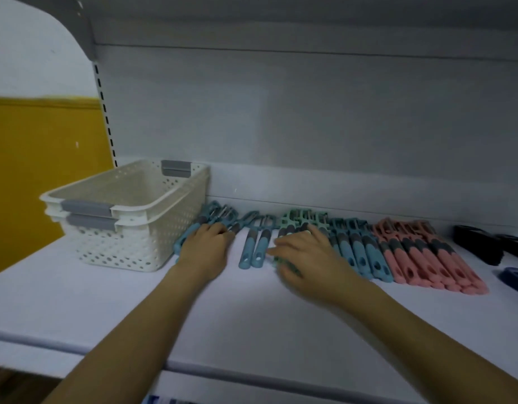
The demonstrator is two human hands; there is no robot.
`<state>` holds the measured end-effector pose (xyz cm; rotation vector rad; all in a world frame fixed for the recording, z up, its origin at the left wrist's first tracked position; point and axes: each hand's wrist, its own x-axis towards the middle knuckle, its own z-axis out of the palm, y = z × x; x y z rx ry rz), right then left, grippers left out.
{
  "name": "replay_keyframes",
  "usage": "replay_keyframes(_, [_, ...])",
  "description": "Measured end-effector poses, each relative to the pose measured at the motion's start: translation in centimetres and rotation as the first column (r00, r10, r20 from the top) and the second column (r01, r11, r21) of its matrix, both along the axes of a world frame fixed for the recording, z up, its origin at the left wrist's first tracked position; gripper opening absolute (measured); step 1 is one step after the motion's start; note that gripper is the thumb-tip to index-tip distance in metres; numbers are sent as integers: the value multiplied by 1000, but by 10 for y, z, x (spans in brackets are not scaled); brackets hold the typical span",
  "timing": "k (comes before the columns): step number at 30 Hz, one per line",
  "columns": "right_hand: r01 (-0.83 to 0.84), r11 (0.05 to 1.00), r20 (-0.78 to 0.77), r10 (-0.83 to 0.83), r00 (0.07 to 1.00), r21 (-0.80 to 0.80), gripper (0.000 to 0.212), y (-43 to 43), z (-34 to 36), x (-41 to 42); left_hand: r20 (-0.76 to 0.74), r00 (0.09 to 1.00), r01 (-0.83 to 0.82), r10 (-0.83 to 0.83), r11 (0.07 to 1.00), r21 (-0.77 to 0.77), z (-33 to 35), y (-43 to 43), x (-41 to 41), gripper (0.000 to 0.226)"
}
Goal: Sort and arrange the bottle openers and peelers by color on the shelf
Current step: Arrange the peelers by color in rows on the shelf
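Peelers and bottle openers lie in a row on the white shelf [106, 301]. From left to right I see a loose blue bunch [214, 212], two blue peelers [253, 249] side by side, a green group [304, 220], a blue group [361, 252] and a pink group [427, 260]. My left hand [205, 249] lies on the loose blue bunch beside the basket, fingers curled over the handles. My right hand [307, 258] rests flat on the green group, hiding most of the handles.
Two stacked cream perforated baskets [129, 217] with grey handles stand at the left against the back panel. Dark blue and black tools [485, 246] lie at the far right. The shelf's front edge [252, 371] runs below my forearms.
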<state>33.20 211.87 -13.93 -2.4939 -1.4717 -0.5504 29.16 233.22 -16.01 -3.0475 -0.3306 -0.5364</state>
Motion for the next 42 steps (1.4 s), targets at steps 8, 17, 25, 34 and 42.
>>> replay_keyframes(8, [-78,983,102,96,990,-167,31,49,-4,6,-78,996,-37,38,999,9,2,-3,-4,38])
replay_keyframes(17, [-84,996,342,81,936,-6,22,58,-22,9,-65,993,-103,98,993,-65,7,-19,-8,42])
replay_keyframes(25, [-90,937,162,36,986,339,13,56,-12,10,-67,996,-61,54,992,-107,5,-18,-11,57])
replay_keyframes(34, [-4,833,166,-106,981,553,19,-32,30,21,-31,998,-59,56,995,-80,10,-45,-8,52])
replay_keyframes(42, [340,728,-124,-335,934,596,23,-123,1,19,-229,973,-46,30,997,-64,17,-64,-2,49])
